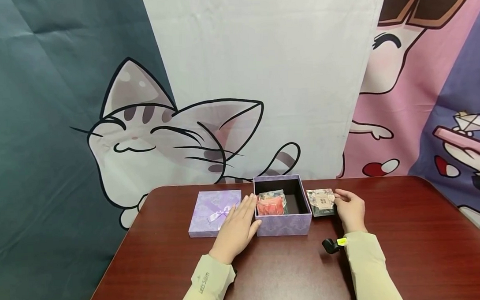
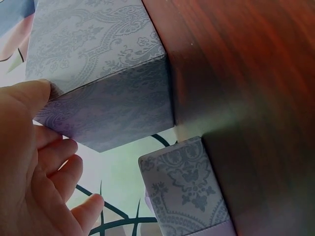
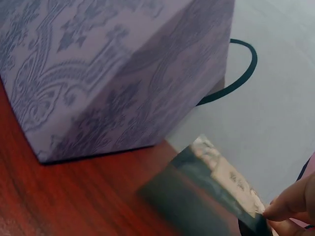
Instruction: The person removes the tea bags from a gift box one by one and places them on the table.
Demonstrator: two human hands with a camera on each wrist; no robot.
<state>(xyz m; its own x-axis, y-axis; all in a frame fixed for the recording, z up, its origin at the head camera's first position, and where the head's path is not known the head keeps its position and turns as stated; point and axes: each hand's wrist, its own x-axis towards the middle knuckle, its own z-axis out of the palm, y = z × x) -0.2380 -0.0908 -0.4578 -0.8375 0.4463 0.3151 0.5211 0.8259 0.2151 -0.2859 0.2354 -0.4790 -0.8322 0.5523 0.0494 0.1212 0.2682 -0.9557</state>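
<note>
An open purple patterned gift box [image 1: 284, 225] stands on the table with its dark inside showing. My left hand [image 1: 235, 232] lies along the box's left side, fingers nearly straight; in the left wrist view its thumb touches the box's edge. To the right of the box, my right hand [image 1: 350, 210] pinches the right edge of a small square floral packet [image 1: 321, 202] with a cream label. In the right wrist view that packet [image 3: 231, 182] tilts beside the box's wall [image 3: 162, 83]. Inside the box's left half sits a red packet [image 1: 271, 207] over another floral packet [image 1: 273, 194].
The purple lid [image 1: 200, 213] with its ribbon bow lies left of the box, partly behind my left hand. Under everything is a reddish-brown table [image 1: 284, 272]. A cartoon-printed curtain [image 1: 285, 78] hangs behind its far edge. A small black device [image 1: 331, 245] shows by my right wrist.
</note>
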